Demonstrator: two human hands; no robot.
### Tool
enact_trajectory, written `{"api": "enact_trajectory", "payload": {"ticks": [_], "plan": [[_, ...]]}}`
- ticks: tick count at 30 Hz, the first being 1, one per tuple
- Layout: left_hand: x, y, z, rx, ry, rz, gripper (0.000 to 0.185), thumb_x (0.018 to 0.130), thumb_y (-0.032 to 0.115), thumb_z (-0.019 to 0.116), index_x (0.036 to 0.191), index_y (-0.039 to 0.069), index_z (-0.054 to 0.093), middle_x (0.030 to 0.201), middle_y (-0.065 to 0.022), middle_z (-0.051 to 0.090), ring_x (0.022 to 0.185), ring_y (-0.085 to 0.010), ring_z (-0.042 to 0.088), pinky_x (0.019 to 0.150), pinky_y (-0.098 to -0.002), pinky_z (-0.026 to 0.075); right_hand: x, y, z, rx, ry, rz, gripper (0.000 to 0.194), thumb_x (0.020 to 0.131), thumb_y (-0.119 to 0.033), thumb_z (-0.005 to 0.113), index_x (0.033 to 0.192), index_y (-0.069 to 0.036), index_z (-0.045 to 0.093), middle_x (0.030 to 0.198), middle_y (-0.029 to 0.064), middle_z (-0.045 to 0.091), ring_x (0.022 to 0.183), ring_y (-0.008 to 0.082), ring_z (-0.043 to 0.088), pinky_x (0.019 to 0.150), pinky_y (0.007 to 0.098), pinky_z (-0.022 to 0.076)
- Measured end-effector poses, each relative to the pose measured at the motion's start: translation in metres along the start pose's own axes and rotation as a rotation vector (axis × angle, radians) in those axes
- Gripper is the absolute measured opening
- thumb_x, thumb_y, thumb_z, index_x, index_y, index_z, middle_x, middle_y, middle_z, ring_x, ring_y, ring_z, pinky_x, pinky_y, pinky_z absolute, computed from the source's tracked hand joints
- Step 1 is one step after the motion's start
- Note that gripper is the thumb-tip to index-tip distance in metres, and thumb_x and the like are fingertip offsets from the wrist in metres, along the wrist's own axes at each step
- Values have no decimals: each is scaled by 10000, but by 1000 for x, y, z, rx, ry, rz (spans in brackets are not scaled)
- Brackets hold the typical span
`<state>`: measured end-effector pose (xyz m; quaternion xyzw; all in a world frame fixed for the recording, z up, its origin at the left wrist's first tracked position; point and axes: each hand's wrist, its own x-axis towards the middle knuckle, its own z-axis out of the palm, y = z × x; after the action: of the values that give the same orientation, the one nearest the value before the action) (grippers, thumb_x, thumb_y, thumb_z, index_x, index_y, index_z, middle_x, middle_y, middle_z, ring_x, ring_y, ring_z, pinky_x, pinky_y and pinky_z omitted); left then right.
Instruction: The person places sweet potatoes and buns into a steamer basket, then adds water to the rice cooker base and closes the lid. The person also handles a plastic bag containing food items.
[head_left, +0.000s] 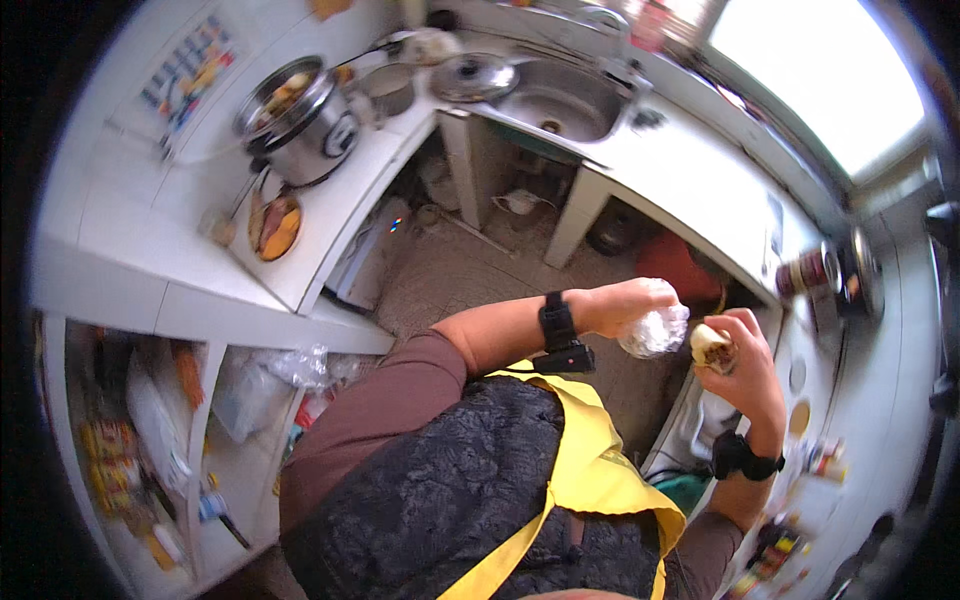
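My left hand is closed on a crumpled clear plastic bag, whose contents look whitish and cannot be made out. Close to its right, my right hand grips a pale filled roll with a brown filling showing at its end. The bag and the roll are a small gap apart, both held in the air over the floor near the right-hand counter. Each wrist wears a black strap.
A steel rice cooker with food on top stands on the left counter, beside an oval dish. A pot lid lies by the sink. Jars stand at right. Open shelves hold bags and packets.
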<state>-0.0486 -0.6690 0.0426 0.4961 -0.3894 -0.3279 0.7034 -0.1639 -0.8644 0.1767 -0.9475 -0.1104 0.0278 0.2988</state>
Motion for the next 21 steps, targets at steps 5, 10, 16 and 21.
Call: {"api": "enact_trajectory", "payload": {"ticks": [5, 10, 16, 21], "plan": [[-71, 72, -105, -418, 288, -133, 502, 965, 199, 511, 1426, 99, 339, 1062, -74, 602, 901, -127, 613, 737, -296, 525, 176, -68, 31, 42, -223, -317, 562, 645, -77, 786, 1172, -36, 594, 1123, 128, 575, 1030, 309, 619, 882, 364, 515], [-128, 114, -181, -519, 498, 72, 535, 1010, 344, 537, 1453, 102, 359, 1245, -38, 541, 1045, -108, 577, 840, -268, 503, 314, -145, 70, 21, -418, -571, 585, 657, -98, 777, 1199, -68, 559, 1109, 126, 597, 1028, 319, 627, 892, 372, 516], [-190, 137, -280, -373, 777, 219, 550, 987, 265, 594, 1450, 75, 367, 1307, -50, 528, 1097, -110, 565, 896, -262, 487, 462, -212, 135, 53, -602, -807, 562, 692, -148, 776, 1189, -57, 528, 1074, 158, 614, 1037, 327, 629, 886, 373, 508], [-223, 172, -358, -298, 1034, 281, 526, 986, 235, 583, 1439, 54, 385, 1289, -58, 556, 1099, -124, 580, 900, -269, 494, 569, -277, 179, 99, -720, -964, 559, 704, -165, 792, 1184, -43, 531, 1070, 169, 617, 1007, 334, 629, 878, 384, 504]]}}
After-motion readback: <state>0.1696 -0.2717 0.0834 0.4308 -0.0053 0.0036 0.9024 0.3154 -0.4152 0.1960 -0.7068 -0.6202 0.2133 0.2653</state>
